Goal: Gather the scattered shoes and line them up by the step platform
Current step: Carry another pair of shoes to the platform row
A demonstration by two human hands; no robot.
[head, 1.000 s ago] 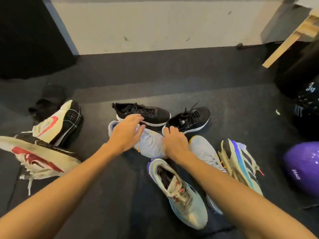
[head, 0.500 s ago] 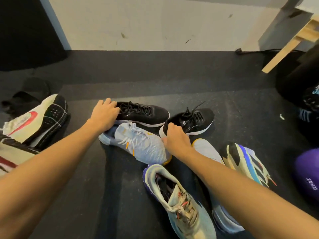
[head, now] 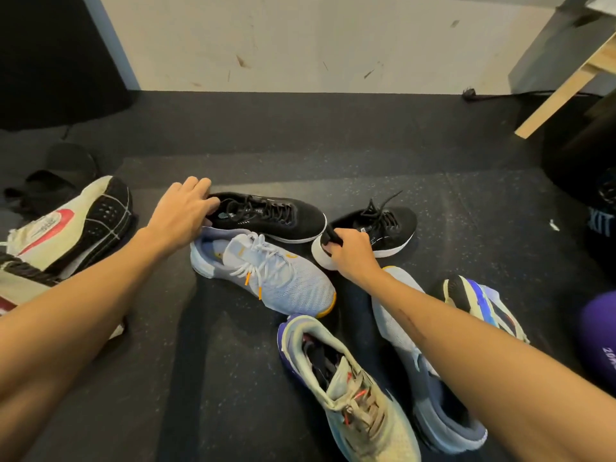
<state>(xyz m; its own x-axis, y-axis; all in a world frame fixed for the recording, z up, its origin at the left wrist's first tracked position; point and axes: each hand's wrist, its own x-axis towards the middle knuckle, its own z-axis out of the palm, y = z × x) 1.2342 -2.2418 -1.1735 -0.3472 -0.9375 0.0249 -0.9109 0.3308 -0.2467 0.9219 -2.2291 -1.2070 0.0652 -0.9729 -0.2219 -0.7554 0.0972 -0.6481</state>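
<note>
1. Far left, a black slipper (head: 50,185) lies on the dark floor (head: 333,161), half in shadow near the black panel (head: 50,55).
2. Just in front of it, a cream shoe (head: 76,228) with a red swoosh lies tipped on its side, black sole grid facing me. A second cream and red shoe (head: 20,281) pokes in at the left edge, mostly cut off.
3. My left hand (head: 181,211) is on the heel of the left black shoe (head: 270,216), fingers curled over the collar, thumb at the opening. It grips the heel; the shoe sits flat, toe pointing right.
4. Touching that shoe on the near side is the pale blue shoe (head: 266,275) with white laces and orange tips, toe angled to the lower right.
5. Centre bottom, a cream-green shoe (head: 353,391) with a purple heel rim, its opening facing up, just beside the pale blue toe.
6. My right hand (head: 350,255) is clamped on the heel of the right black shoe (head: 376,228), fingers pinching the pull tab and white heel. Its toe points up and right.
7. Under my right forearm, a grey-blue shoe (head: 433,395) lies lengthwise, partly hidden.
8. Right of it, a cream shoe with blue stripes (head: 480,308), on its side.
9. Right edge: a purple ball (head: 600,338), cut off, and a pale wooden beam (head: 566,85) slanting up top right.
10. A scuffed white wall (head: 300,38) runs along the back.
</note>
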